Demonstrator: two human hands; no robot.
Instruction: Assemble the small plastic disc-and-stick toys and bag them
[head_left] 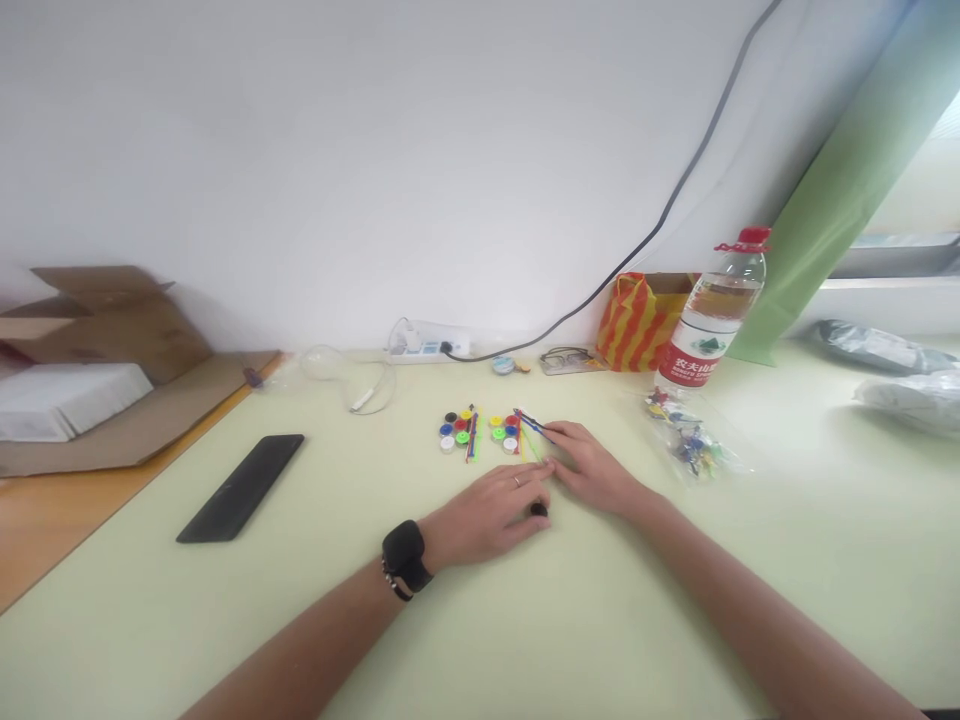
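Observation:
My left hand [495, 515] is low over the table, a small black disc [538, 510] between its thumb and curled fingers. Its outstretched fingertips meet the thumb of my right hand [592, 468]. That right hand lies with fingers extended and apart, a fingertip at the lower end of a dark blue stick [534, 422]. Just left are coloured round discs [511, 433] in yellow, red, blue, green and white. Another group of discs [455, 428], with a black one among them, lies further left beside thin red, blue and green sticks [473, 435].
A black flat slab [241, 490] lies left, near a cardboard box [105, 320]. Behind are a power strip [427, 343], a round tin [504, 366] and glasses [568, 358]. At right stand a striped bag [637, 325], a water bottle [709, 320] and a clear bag of small coloured pieces [697, 445].

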